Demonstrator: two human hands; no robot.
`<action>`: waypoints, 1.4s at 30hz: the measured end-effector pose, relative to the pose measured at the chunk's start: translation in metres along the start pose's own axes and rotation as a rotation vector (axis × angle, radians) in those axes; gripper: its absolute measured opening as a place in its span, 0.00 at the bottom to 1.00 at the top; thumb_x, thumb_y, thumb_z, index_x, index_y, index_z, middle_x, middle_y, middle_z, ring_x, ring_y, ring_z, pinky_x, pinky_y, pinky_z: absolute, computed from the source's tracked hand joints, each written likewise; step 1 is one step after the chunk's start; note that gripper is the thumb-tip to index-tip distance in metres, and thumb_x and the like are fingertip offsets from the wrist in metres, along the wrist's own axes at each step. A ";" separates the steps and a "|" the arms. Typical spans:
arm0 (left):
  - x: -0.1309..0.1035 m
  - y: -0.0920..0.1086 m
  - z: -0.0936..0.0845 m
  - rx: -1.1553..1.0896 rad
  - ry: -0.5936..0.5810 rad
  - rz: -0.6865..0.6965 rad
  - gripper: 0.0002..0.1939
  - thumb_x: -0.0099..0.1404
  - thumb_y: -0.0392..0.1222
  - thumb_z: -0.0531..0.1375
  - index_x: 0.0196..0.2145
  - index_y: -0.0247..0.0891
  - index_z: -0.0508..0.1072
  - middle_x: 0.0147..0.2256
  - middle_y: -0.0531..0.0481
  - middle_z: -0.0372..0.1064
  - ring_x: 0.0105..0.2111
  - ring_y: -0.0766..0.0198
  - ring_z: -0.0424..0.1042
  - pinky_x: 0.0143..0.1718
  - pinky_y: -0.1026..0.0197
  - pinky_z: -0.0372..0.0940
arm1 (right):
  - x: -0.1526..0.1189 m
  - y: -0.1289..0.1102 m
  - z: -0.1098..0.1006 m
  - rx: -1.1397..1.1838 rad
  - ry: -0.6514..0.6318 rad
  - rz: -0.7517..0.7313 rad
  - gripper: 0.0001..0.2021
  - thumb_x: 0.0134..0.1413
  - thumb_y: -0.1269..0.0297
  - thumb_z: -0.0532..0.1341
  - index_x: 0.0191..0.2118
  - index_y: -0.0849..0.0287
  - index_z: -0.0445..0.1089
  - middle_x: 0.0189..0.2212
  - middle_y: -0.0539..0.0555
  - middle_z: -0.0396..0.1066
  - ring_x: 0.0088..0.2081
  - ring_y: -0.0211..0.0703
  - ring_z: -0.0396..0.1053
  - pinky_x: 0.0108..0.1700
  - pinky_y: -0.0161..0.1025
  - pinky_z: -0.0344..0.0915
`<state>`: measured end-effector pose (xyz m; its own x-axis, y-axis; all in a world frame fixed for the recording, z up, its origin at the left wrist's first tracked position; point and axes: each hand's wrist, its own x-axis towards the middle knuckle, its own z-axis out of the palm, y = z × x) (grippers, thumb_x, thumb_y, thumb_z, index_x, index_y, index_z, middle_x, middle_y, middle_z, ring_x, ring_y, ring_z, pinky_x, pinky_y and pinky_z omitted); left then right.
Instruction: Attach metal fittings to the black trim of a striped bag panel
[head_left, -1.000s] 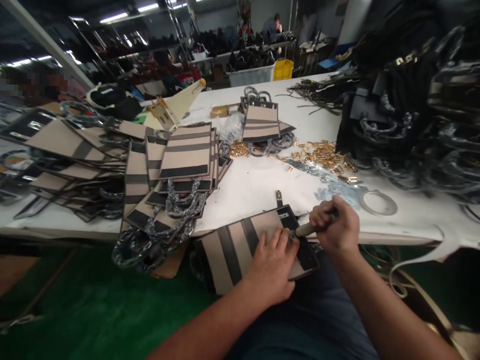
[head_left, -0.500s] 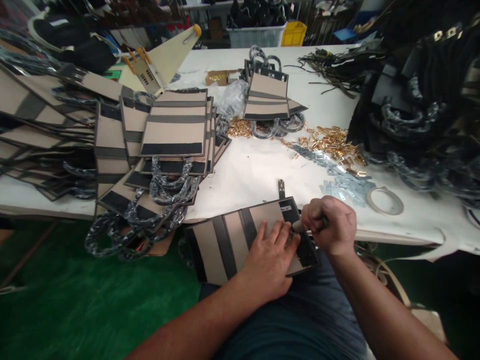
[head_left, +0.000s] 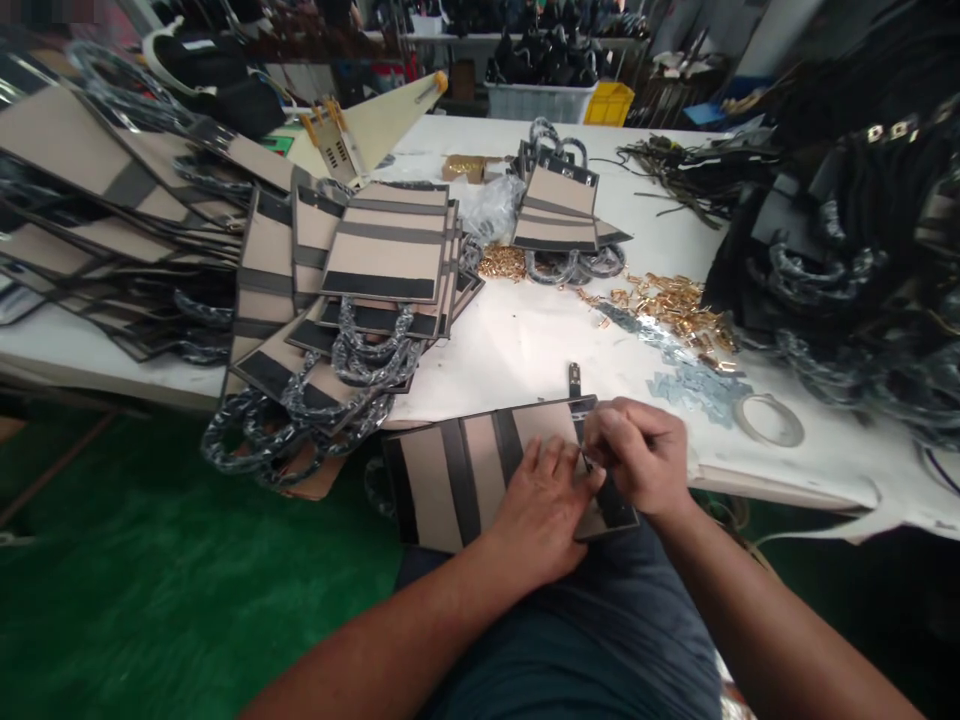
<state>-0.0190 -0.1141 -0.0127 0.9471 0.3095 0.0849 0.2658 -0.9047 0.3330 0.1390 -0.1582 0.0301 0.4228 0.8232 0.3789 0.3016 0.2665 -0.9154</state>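
A beige bag with black stripes (head_left: pixel 465 475) lies across my lap and the front edge of the white table (head_left: pixel 517 350). My left hand (head_left: pixel 544 510) presses on it with fingers spread flat, holding it still. My right hand (head_left: pixel 637 455) is closed just beyond the left fingertips, over the bag's black end band, pinching a small thin tool whose tip touches the bag. Most of the tool is hidden in the fist. A short black strap tab (head_left: pixel 574 379) lies on the table just behind the bag.
Stacks of similar striped bags with wrapped handles (head_left: pixel 382 250) cover the left of the table. Gold metal fittings (head_left: pixel 675 300), silver plates (head_left: pixel 694 385) and a tape ring (head_left: pixel 769 418) lie to the right. A pile of black bags (head_left: pixel 847 220) fills the far right. Green floor (head_left: pixel 150 600) lies below.
My right hand has moved left toward my left fingertips and turned, so the tool's pale handle no longer shows. The view has tilted down slightly. The left hand stays on the bag.
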 end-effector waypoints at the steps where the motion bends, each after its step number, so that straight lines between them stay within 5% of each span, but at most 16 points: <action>1: 0.000 -0.001 0.003 -0.008 0.010 -0.004 0.44 0.61 0.51 0.68 0.71 0.41 0.59 0.70 0.37 0.56 0.71 0.40 0.52 0.76 0.38 0.40 | 0.000 -0.003 0.003 -0.068 -0.066 -0.045 0.24 0.73 0.56 0.60 0.22 0.55 0.63 0.19 0.49 0.61 0.21 0.40 0.58 0.25 0.40 0.55; 5: -0.001 -0.004 0.017 -0.061 0.034 0.020 0.39 0.63 0.50 0.66 0.69 0.39 0.62 0.70 0.39 0.59 0.71 0.40 0.52 0.76 0.38 0.41 | -0.002 -0.008 0.016 -0.214 -0.296 -0.222 0.20 0.71 0.66 0.58 0.23 0.55 0.61 0.19 0.47 0.60 0.21 0.38 0.59 0.27 0.40 0.55; 8: -0.001 -0.005 0.016 -0.098 0.037 0.038 0.33 0.66 0.47 0.63 0.67 0.42 0.65 0.68 0.42 0.62 0.71 0.41 0.53 0.76 0.37 0.40 | -0.003 -0.002 0.016 -0.267 -0.354 -0.298 0.17 0.68 0.69 0.58 0.25 0.55 0.63 0.21 0.48 0.63 0.23 0.39 0.62 0.28 0.40 0.56; 14: 0.000 -0.004 -0.007 -0.046 -0.036 0.010 0.46 0.58 0.51 0.71 0.70 0.40 0.62 0.69 0.35 0.58 0.70 0.39 0.53 0.75 0.37 0.43 | 0.006 -0.008 -0.009 -0.050 0.007 0.038 0.23 0.73 0.59 0.60 0.22 0.55 0.65 0.18 0.48 0.61 0.20 0.41 0.59 0.25 0.41 0.55; 17: 0.000 -0.005 -0.008 -0.039 -0.048 0.021 0.46 0.58 0.51 0.72 0.70 0.40 0.62 0.70 0.36 0.56 0.71 0.39 0.51 0.75 0.38 0.42 | 0.010 -0.024 -0.013 0.219 0.143 -0.039 0.19 0.70 0.56 0.64 0.26 0.54 0.72 0.18 0.48 0.61 0.19 0.42 0.60 0.25 0.43 0.59; 20: -0.002 -0.004 -0.004 -0.044 -0.037 0.006 0.42 0.61 0.51 0.70 0.69 0.42 0.64 0.70 0.37 0.56 0.72 0.40 0.51 0.76 0.38 0.41 | 0.004 -0.023 -0.009 0.164 0.116 -0.131 0.21 0.71 0.54 0.64 0.24 0.54 0.71 0.18 0.50 0.63 0.20 0.43 0.61 0.25 0.43 0.60; 24: -0.005 -0.003 -0.001 -0.046 -0.035 -0.006 0.37 0.65 0.52 0.66 0.69 0.43 0.65 0.70 0.37 0.58 0.72 0.40 0.52 0.75 0.37 0.42 | -0.009 -0.002 -0.008 0.006 0.037 -0.008 0.23 0.75 0.57 0.60 0.23 0.55 0.66 0.20 0.50 0.63 0.22 0.42 0.61 0.26 0.42 0.56; 32: -0.009 0.004 0.001 -0.032 -0.042 -0.026 0.42 0.63 0.50 0.69 0.71 0.43 0.62 0.72 0.37 0.54 0.75 0.40 0.47 0.76 0.36 0.41 | -0.012 0.013 -0.004 0.063 0.096 0.034 0.25 0.73 0.51 0.61 0.23 0.54 0.65 0.18 0.50 0.62 0.21 0.43 0.60 0.26 0.42 0.58; 35: -0.016 0.011 0.001 -0.031 -0.046 -0.035 0.40 0.68 0.50 0.66 0.73 0.42 0.59 0.74 0.36 0.52 0.76 0.39 0.45 0.76 0.32 0.43 | -0.015 -0.002 -0.014 0.112 0.147 0.100 0.24 0.72 0.52 0.63 0.23 0.55 0.65 0.18 0.49 0.62 0.21 0.42 0.59 0.25 0.41 0.58; 38: -0.023 0.015 -0.015 -0.078 0.024 -0.064 0.31 0.75 0.49 0.58 0.73 0.46 0.60 0.74 0.42 0.54 0.75 0.42 0.50 0.75 0.32 0.49 | -0.029 -0.043 -0.037 0.330 0.291 0.060 0.20 0.70 0.56 0.64 0.25 0.55 0.69 0.18 0.47 0.59 0.20 0.41 0.58 0.24 0.40 0.58; 42: -0.035 0.008 -0.078 -0.437 0.218 -0.159 0.25 0.79 0.46 0.52 0.70 0.47 0.66 0.69 0.47 0.65 0.69 0.52 0.64 0.73 0.43 0.58 | -0.056 -0.084 -0.057 0.373 0.414 -0.002 0.18 0.69 0.56 0.65 0.26 0.56 0.70 0.17 0.48 0.59 0.20 0.41 0.60 0.25 0.40 0.61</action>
<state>-0.0644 -0.1092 0.0605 0.8295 0.5288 0.1795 0.2591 -0.6491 0.7152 0.1388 -0.2553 0.0936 0.7454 0.5771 0.3336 0.0118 0.4890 -0.8722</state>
